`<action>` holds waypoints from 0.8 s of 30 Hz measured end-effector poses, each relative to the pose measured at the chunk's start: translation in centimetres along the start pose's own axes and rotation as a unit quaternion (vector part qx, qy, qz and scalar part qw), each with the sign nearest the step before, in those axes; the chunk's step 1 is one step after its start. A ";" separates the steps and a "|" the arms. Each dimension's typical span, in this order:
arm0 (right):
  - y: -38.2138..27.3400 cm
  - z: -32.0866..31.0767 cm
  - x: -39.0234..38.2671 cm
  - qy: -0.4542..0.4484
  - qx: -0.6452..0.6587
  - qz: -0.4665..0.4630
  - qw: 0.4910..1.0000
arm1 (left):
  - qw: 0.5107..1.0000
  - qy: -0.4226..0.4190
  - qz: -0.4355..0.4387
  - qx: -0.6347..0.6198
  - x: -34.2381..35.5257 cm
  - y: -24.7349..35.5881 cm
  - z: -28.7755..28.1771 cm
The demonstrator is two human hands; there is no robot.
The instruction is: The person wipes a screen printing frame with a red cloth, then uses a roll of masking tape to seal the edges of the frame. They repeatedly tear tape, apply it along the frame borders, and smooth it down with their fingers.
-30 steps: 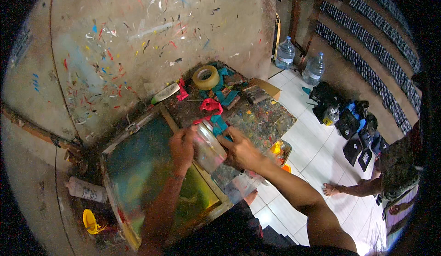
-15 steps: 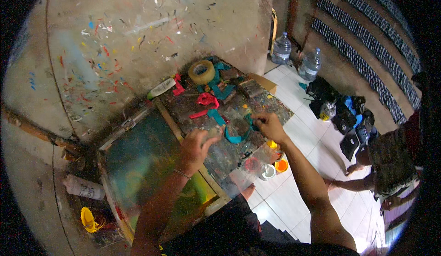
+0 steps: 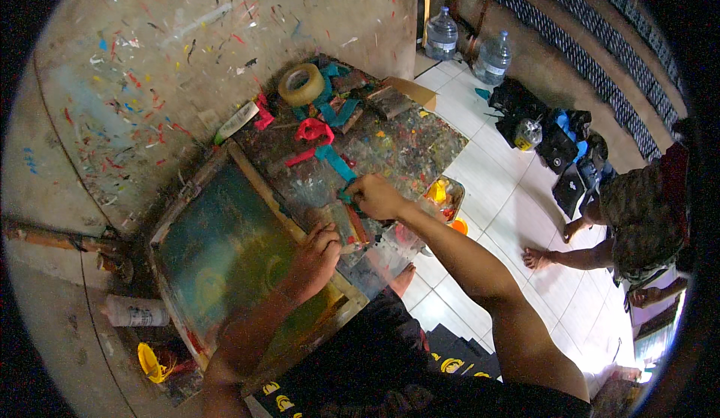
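Observation:
A wooden screen-printing frame with teal and yellow mesh lies in front of me. My left hand rests on its right edge, fingers spread, holding nothing. A wooden block with a red edge lies just beside that hand. My right hand is closed on a small teal tool on the paint-splattered board. A teal strip and red strips lie just beyond the right hand.
A tape roll and a white tube sit at the board's far side. Paint pots stand on the tiled floor; two water bottles by the wall. Another person sits at right near dark bags. A white bottle lies at left.
A second ago both hands held a clear jar over the frame. The jar is no longer in them; my right hand went to the board and closed, and my left settled on the frame edge.

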State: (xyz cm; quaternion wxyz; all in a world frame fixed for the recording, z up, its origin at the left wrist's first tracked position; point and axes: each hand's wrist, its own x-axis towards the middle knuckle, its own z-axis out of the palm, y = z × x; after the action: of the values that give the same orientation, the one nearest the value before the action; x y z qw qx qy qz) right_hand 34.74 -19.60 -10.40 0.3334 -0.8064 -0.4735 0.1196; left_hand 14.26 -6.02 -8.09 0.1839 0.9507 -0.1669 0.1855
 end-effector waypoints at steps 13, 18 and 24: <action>-5.5 -1.9 -10.2 -0.064 0.016 -0.053 0.996 | 1.000 0.008 0.005 0.001 -0.4 0.4 1.0; -1.0 1.0 -3.1 -0.072 -0.031 -0.042 0.996 | 0.999 0.019 -0.046 0.006 -0.5 0.0 1.5; 1.9 2.3 2.7 -0.100 -0.021 -0.031 0.994 | 0.998 0.012 -0.054 0.011 -0.2 0.0 0.9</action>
State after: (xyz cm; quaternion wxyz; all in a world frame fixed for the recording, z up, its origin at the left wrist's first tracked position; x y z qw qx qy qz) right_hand 36.31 -16.94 -12.99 0.2710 -0.7821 -0.5319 0.1786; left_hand 14.34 -6.37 -8.93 0.1849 0.9582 -0.1106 0.1883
